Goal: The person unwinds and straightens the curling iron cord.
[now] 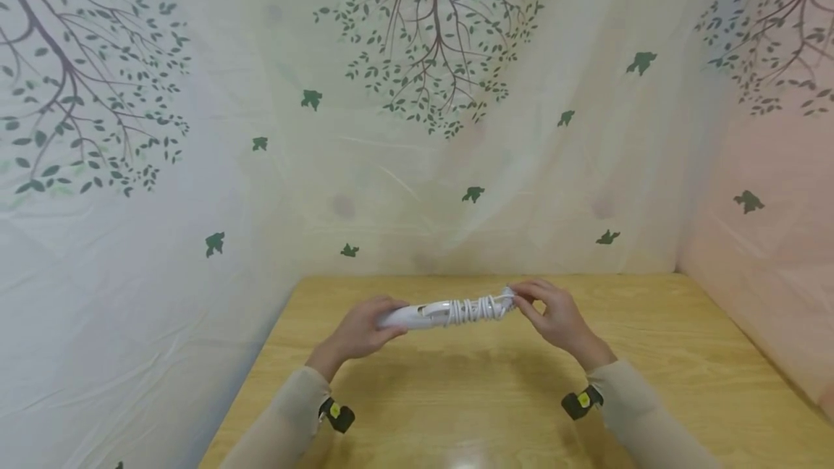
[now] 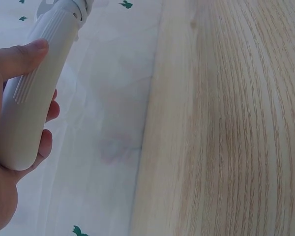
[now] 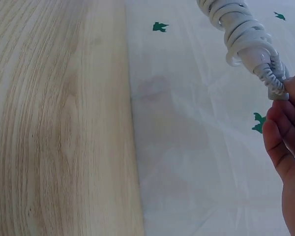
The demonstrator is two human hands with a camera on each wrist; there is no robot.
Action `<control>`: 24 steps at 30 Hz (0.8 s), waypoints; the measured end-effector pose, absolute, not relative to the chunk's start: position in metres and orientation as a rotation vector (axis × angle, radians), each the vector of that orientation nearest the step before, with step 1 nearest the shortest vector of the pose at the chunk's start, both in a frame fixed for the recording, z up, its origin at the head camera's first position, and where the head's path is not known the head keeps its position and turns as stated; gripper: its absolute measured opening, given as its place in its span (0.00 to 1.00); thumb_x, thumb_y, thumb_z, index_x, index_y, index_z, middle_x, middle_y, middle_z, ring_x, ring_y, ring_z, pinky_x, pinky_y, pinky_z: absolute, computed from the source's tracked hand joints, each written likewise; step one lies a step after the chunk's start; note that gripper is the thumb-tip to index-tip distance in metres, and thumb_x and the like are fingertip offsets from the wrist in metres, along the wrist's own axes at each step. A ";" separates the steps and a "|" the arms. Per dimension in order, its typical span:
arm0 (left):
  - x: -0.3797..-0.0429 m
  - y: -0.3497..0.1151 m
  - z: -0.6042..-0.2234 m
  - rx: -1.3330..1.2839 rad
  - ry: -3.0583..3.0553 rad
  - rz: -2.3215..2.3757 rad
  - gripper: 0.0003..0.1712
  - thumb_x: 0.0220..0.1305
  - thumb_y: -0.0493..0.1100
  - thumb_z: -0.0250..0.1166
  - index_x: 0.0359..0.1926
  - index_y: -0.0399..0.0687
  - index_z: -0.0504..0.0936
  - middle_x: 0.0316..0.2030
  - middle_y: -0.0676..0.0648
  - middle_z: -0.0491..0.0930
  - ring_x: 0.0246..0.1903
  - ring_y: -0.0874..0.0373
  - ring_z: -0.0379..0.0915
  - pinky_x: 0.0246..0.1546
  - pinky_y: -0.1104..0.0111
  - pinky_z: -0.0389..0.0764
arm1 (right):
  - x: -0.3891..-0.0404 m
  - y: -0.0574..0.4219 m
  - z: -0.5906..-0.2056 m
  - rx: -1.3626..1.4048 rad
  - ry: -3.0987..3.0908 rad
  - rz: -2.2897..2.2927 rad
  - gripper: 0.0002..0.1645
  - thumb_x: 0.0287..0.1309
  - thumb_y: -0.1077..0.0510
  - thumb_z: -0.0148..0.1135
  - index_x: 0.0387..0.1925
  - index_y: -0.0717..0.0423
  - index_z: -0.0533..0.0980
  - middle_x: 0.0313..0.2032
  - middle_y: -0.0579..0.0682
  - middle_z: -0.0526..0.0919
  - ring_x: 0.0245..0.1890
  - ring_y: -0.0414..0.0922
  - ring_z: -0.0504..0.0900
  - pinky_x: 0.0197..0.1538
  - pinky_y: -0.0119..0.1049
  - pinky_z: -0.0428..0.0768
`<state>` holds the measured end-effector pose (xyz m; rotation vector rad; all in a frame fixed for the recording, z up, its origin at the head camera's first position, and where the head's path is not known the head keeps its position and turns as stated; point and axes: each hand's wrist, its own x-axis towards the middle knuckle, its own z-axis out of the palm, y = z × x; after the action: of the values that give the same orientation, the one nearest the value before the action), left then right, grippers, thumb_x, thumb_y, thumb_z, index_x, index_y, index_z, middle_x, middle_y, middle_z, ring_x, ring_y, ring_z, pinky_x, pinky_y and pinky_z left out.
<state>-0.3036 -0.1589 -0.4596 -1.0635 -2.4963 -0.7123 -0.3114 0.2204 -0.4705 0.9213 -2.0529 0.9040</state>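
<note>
A white wand-shaped appliance is held level above the table, with a white cord wound several times round its right half. My left hand grips the smooth handle; in the left wrist view the thumb lies along its ribbed side and the fingers wrap behind. At the opposite end my right hand pinches the cord's end between thumb and fingertips. There a ribbed cord sleeve runs into a small pale end piece, partly covered by the thumb. Whether that piece is a plug I cannot tell.
Below both hands spreads a light wooden table. A pale curtain printed with trees and green leaves hangs behind it and along both sides. Each wrist carries a small black camera; one shows at the left wrist.
</note>
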 end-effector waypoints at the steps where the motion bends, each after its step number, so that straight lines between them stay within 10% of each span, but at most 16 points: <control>1: -0.304 -0.158 -0.459 -1.064 -2.493 -0.715 0.22 0.58 0.47 0.71 0.54 0.50 0.81 0.45 0.51 0.83 0.41 0.60 0.78 0.42 0.63 0.78 | -0.312 0.220 -0.471 0.917 -2.041 0.895 0.14 0.51 0.72 0.68 0.42 0.61 0.83 0.39 0.51 0.85 0.31 0.38 0.79 0.30 0.24 0.74; 24: -0.304 -0.153 -0.460 -1.073 -2.433 -0.686 0.22 0.60 0.48 0.70 0.54 0.48 0.81 0.44 0.50 0.83 0.40 0.61 0.78 0.40 0.65 0.78 | -0.317 0.195 -0.481 0.738 -1.857 0.727 0.14 0.48 0.78 0.64 0.39 0.69 0.79 0.35 0.58 0.80 0.32 0.46 0.79 0.33 0.31 0.77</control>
<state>-0.3042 -0.1530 -0.4602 -1.0733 -2.4331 -0.6856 -0.3171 0.1952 -0.4806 0.7377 -1.8573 0.7267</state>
